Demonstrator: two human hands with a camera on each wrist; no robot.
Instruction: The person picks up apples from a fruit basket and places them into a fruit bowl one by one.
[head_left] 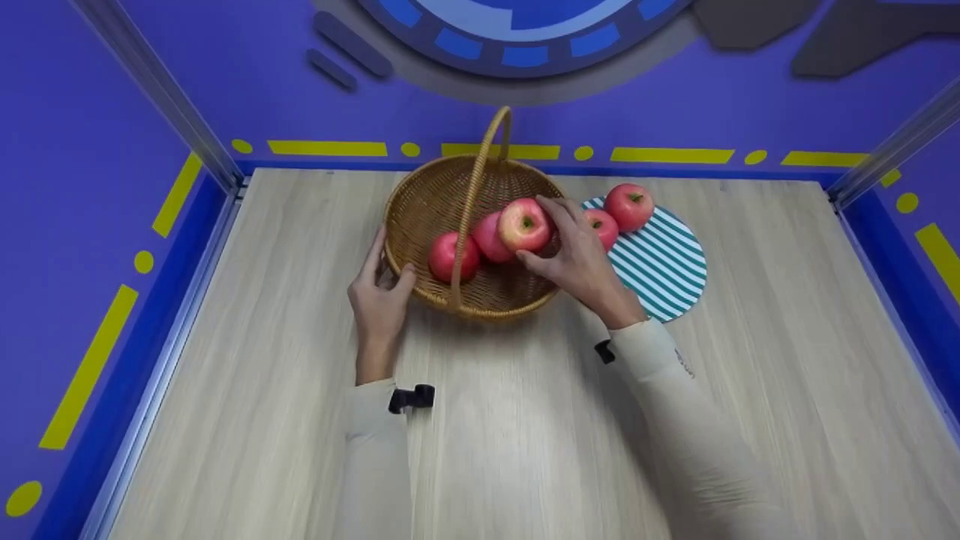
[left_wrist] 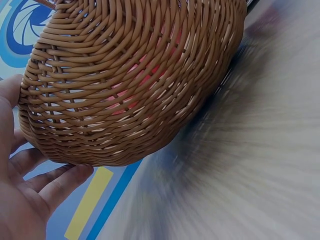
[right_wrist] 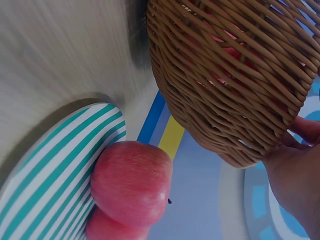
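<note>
A wicker basket (head_left: 420, 217) with a tall arched handle stands on the table toward the back. My left hand (head_left: 379, 300) grips its left side, thumb over the rim and fingers spread along the outer weave. Over the basket's right half, my right hand (head_left: 577, 259) holds a red-and-yellow apple (head_left: 523, 225) between thumb and fingers. Below it inside the basket lie a red apple (head_left: 448, 256) and a pinkish apple (head_left: 489, 238), partly covered by the held one. In the right wrist view the basket's wall (right_wrist: 225, 100) hides the held apple.
Right of the basket lies a round green-and-white striped mat (head_left: 667, 270). At its back left edge sit two more apples, one farther back (right_wrist: 132, 182) and one (head_left: 602, 225) partly behind my right hand. A blue panel (head_left: 300, 112) closes off the table's back.
</note>
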